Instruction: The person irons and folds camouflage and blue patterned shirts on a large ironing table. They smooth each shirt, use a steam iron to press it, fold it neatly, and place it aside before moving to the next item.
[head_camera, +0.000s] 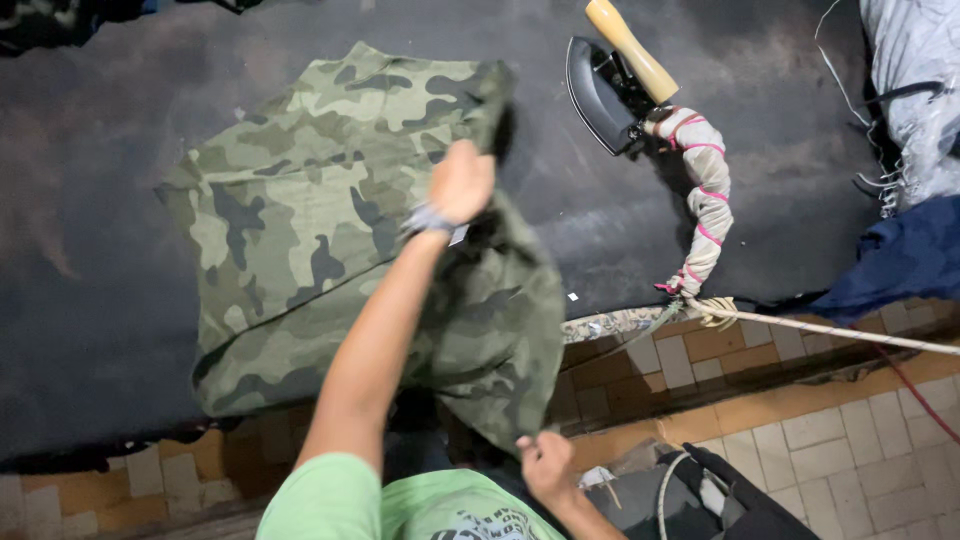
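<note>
Camouflage garment (300, 220) occupies the centre and centre-left of the frame, mostly lying on the dark padded ironing surface (90, 280). Its lower right portion hangs off the front edge, down toward the tiled ledge (700, 360).

Left hand (462, 182), upper centre, is raised above the cloth and holds a fold of the garment's upper right edge; fingers are curled closed around the fabric (individual fingertips hidden on the far side). A band sits on that wrist.

Right hand (545, 465), bottom centre, pinches the hanging lower corner of the garment between thumb and fingers.

Iron (605, 90) with wooden handle stands on its edge at the upper centre-right, well apart from the garment and from both hands; its cloth-wrapped cord (705, 190) runs down to the surface's front edge.

Progress, as judged: spreading is partly done. The left two-thirds of the cloth lies fairly flat, with some soft creases. The right side is lifted and folded over, not yet laid down. Iron untouched, so pressing appears not begun on this piece.
</note>
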